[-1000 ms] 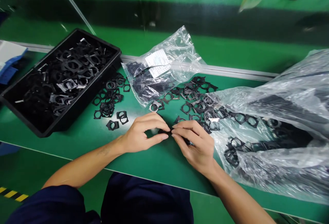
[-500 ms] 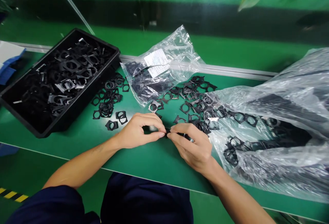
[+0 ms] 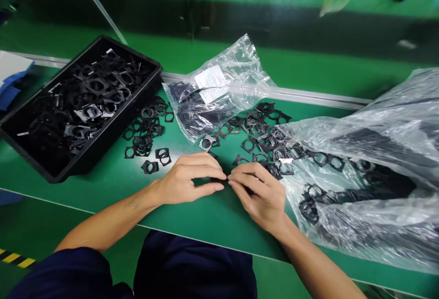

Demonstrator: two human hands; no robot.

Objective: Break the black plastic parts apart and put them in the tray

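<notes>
My left hand (image 3: 192, 178) is over the green bench, its thumb apart from its fingers and no part visible between them. Its fingertips reach almost to those of my right hand (image 3: 260, 189). The right thumb and fingers are pinched together, and whatever they hold is hidden or too small to name. Just beyond my hands lie loose black plastic frames with round openings, one of them a shinier frame (image 3: 207, 142). A couple of overlapping black frames (image 3: 163, 156) rest left of my left hand.
A black bin (image 3: 113, 146) heaped with similar frames stands at the left. A labelled clear bag (image 3: 240, 68) lies at the back, against a metal rail (image 3: 308, 98). On the right, a large plastic bag (image 3: 343, 130) spills frames onto the green bench (image 3: 206, 221).
My left thumb has parted from its fingers, widening the gap between them. The dark piece seen between both hands' fingertips no longer shows there. The right hand stays pinched in nearly the same place.
</notes>
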